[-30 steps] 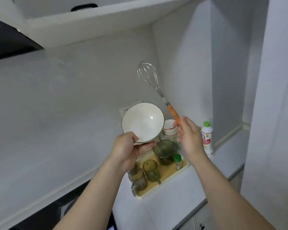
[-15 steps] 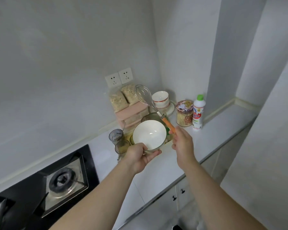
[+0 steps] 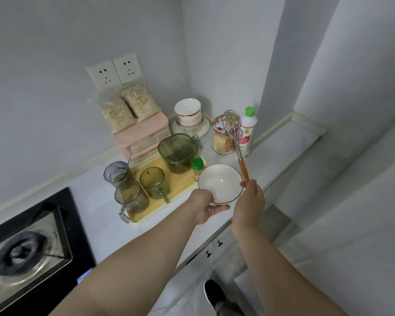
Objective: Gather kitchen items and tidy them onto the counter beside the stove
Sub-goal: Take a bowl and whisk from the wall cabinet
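Item one: white bowl [image 3: 219, 184], single, dark-rimmed, held over the near edge of the counter [image 3: 274, 160], just right of the tray [image 3: 180, 182]. Whether it touches the counter cannot be told.
Left hand [image 3: 203, 208]: thumb at the bowl's near rim, fingers curled beneath its base.
Item two: whisk [image 3: 234, 133], single, wire head raised toward the far wall, in front of the cereal jar [image 3: 221, 142].
Right hand [image 3: 249, 199]: fingers wrapped round the lower end of the orange handle.
Progress: judged well advanced. Both items are at the counter right of the stove [image 3: 25, 247], but neither is set down.
Outstanding: put down and release the bowl and whisk. Bare counter lies right of the tray.
Count, at the tray: one green mug [image 3: 152, 181], one ribbed mug [image 3: 129, 197], one grey tumbler [image 3: 116, 171], one green jug [image 3: 178, 149], one spice bottle [image 3: 197, 167].
Count, far side: two oat bags [image 3: 115, 112], one stack of pink boxes [image 3: 144, 135], one stack of bowls [image 3: 188, 111] on a plate (number in the stack not clear), one cereal jar, one white bottle [image 3: 249, 126].
Count, wall: two sockets [image 3: 104, 74].
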`<action>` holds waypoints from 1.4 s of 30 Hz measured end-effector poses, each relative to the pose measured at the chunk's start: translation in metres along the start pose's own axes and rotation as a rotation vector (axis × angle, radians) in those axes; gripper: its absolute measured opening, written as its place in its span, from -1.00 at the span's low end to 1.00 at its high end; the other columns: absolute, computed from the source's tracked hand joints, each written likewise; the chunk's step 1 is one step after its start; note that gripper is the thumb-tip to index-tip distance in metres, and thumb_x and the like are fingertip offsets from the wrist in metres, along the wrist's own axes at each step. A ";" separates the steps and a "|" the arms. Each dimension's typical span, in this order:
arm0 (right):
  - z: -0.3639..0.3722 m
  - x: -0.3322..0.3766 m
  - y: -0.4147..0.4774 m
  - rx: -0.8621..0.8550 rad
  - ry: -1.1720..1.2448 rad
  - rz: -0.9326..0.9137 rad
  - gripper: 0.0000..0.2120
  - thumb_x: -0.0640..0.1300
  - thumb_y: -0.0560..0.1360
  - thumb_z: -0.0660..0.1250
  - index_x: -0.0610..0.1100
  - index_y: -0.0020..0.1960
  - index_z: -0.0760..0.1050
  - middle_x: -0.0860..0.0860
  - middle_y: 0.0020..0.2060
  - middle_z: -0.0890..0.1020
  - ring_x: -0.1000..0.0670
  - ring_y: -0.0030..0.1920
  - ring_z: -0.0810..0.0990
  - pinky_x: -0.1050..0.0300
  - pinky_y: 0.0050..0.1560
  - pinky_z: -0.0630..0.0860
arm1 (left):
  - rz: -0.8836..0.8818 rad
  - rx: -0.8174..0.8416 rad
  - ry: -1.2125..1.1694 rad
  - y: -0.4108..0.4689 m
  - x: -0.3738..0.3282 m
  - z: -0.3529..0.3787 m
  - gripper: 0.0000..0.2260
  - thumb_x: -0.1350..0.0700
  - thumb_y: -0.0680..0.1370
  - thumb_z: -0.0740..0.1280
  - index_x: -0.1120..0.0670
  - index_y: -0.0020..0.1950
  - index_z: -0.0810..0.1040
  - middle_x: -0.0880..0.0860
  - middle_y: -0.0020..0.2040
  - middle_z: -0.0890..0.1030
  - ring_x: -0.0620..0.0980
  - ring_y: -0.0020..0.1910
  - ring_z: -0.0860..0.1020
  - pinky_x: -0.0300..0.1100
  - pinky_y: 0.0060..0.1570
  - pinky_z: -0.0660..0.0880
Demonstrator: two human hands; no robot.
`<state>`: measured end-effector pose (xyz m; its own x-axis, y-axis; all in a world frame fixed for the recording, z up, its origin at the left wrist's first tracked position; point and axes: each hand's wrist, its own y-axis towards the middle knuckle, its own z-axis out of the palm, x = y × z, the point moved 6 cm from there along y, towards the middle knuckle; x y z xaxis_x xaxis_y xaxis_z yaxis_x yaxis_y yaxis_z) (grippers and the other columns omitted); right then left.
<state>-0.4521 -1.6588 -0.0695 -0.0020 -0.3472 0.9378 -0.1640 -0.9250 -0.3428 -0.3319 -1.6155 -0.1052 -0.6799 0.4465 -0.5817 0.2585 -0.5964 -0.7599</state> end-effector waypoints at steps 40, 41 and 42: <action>0.009 -0.036 0.050 -0.175 -0.179 0.055 -0.64 -0.04 0.65 0.09 -0.21 0.02 0.59 -0.04 -0.06 0.63 -0.06 -0.06 0.54 0.12 -0.07 0.37 | -0.027 -0.113 0.104 0.067 -0.015 -0.007 -0.63 0.25 0.63 0.20 0.18 0.45 0.33 0.19 0.44 0.33 0.25 0.00 0.63 -0.01 -0.06 0.63; 0.008 -0.032 0.050 -0.194 -0.196 0.022 -0.63 -0.03 0.65 0.11 -0.22 0.00 0.60 -0.06 -0.09 0.64 -0.07 -0.09 0.55 0.12 -0.10 0.39 | -0.031 -0.136 0.110 0.062 -0.015 -0.013 -0.66 0.26 0.62 0.19 0.19 0.41 0.35 0.20 0.40 0.36 0.23 -0.05 0.64 -0.04 -0.14 0.63; 0.007 -0.027 0.049 -0.205 -0.211 -0.010 -0.62 0.00 0.65 0.12 -0.23 -0.02 0.61 -0.07 -0.12 0.64 -0.07 -0.11 0.56 0.11 -0.12 0.42 | -0.034 -0.154 0.121 0.056 -0.017 -0.018 -0.68 0.27 0.62 0.18 0.20 0.37 0.36 0.21 0.35 0.39 0.21 -0.09 0.65 -0.06 -0.20 0.63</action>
<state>-0.4527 -1.6956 -0.1118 0.2022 -0.3828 0.9014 -0.3592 -0.8853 -0.2954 -0.2936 -1.6438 -0.1430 -0.6049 0.5471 -0.5786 0.3448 -0.4750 -0.8096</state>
